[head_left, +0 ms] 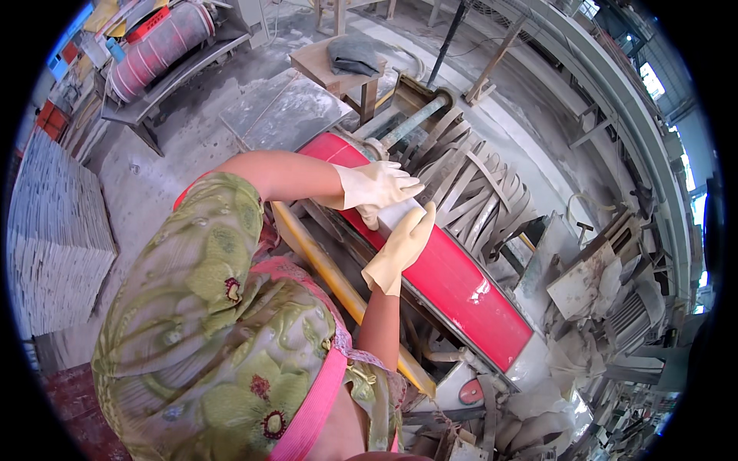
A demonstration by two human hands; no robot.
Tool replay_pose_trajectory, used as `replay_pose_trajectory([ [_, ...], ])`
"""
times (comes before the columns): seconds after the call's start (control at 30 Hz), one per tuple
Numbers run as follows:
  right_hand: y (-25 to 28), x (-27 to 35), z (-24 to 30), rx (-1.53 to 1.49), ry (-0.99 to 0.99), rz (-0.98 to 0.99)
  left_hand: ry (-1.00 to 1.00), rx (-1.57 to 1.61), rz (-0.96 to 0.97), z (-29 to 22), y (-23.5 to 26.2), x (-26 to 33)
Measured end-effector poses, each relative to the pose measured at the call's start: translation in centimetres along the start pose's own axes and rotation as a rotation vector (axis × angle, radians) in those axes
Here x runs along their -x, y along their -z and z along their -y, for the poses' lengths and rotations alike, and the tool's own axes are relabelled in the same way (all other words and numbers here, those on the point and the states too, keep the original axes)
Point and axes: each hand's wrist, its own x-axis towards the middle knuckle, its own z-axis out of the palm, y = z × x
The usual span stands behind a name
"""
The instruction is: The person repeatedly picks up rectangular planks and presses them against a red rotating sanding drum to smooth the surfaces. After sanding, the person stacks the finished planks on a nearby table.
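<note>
Over the red strip [465,288] — a pale, plain-faced slab [395,214], partly hidden.

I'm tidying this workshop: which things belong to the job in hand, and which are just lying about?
In use: left hand, right hand, pale block, red surface beneath.
Apparently lying about: dark folded bundle, stacked sheets, loose grey strips.

Fairly bright, even, slightly cool light fills the scene. The windows [699,209] at right are blown out, with blue fringing near the rim. The red panel [446,280] shows a small white glint; soft shadow darkens the gap beside the yellow bar [321,260]. The gloves [405,244] look sharp. Straight edges bow, detail smears toward the rim, and black corners surround the round view.
</note>
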Motion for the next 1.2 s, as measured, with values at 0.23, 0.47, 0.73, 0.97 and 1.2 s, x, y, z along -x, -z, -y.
replay_pose_trajectory([
  [0.23,-0.2,-0.3,-0.5,0.0,0.023,-0.013,0.034,0.067,0.344,0.5,0.2,-1.7],
  [0.47,-0.3,-0.3,-0.7,0.056,0.024,0.005,0.059,0.147,0.548,0.6,2.5,-2.0],
  [0.73,-1.3,0.2,-0.2,-0.119,-0.014,-0.019,0.02,0.185,0.312,1.2,1.8,-0.7],
  [0.97,-2.3,1.8,1.9,-0.108,-0.027,-0.059,0.003,0.272,0.249,1.3,2.8,-0.2],
  [1.2,-3.2,2.2,2.1,-0.054,-0.093,-0.157,-0.11,0.282,0.103,1.8,2.2,1.4],
])
